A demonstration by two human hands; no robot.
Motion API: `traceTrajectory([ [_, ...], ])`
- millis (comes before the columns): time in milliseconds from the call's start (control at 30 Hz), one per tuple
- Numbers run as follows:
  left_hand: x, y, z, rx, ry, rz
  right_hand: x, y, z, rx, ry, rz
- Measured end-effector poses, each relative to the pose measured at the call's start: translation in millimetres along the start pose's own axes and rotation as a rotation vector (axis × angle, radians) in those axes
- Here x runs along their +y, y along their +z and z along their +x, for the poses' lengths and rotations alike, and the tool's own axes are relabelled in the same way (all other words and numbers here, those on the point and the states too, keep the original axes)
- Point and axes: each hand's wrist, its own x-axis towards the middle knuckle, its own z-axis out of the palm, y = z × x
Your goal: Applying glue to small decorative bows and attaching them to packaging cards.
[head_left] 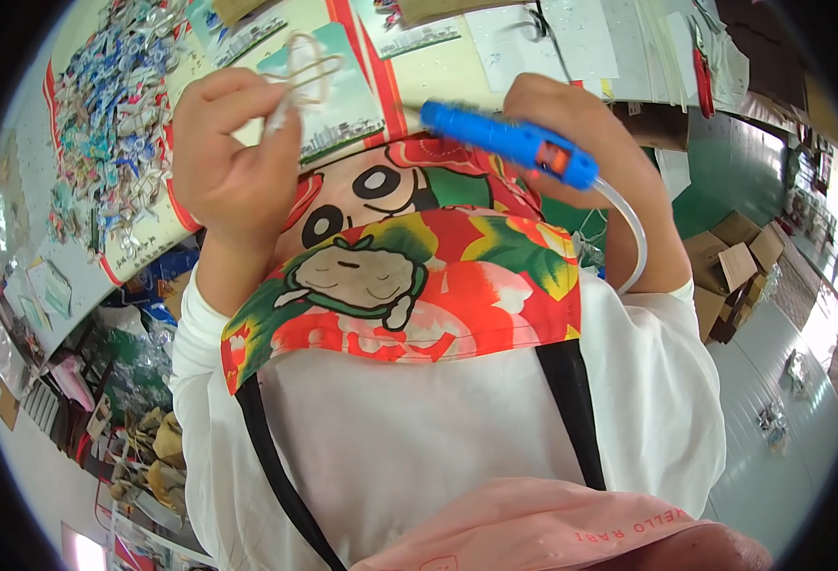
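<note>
Between the pinched thumb and fingers of my left hand (233, 157) is a small looped ornament (316, 68) with a tan outline and whitish, see-through parts. Motion smears it, so its exact kind is unclear. My right hand (571, 119) is wrapped round a blue hot glue gun (485, 135), its nozzle pointing left toward the ornament, with a gap between them. A whitish glue stick (636, 224) curves down from the gun's rear end. Under the ornament, on the table, lies a printed card (352, 109) with a green-blue sky and a row of buildings.
A large heap of small coloured ornaments (119, 114) covers the table's left side. More printed cards (409, 36) and white paper sheets (542, 48) lie along the back. Red-handled scissors (702, 76) rest at the right. Cardboard boxes (738, 271) stand on the floor.
</note>
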Motion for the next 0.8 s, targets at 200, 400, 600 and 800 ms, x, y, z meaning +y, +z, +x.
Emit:
traceTrajectory([
  [200, -1.5, -10.9, -18.6, 0.195, -0.724, -0.438, 50.6, -36.1, -23.2, 0.121, 0.457, -0.575],
  [400, -9.7, -9.4, -22.5, 0.195, -1.176, -0.804, 102.6, -40.7, -40.7, 0.185, 0.658, -0.755],
  [600, 0.1, -13.2, -21.8, 0.221, -1.437, -1.142, 101.6, -49.4, -54.5, 0.263, 0.559, -0.711],
  [800, -2.4, -10.3, -25.7, 0.258, -1.547, -1.235, 14.4, 9.1, 55.5, 0.483, 0.193, -0.161],
])
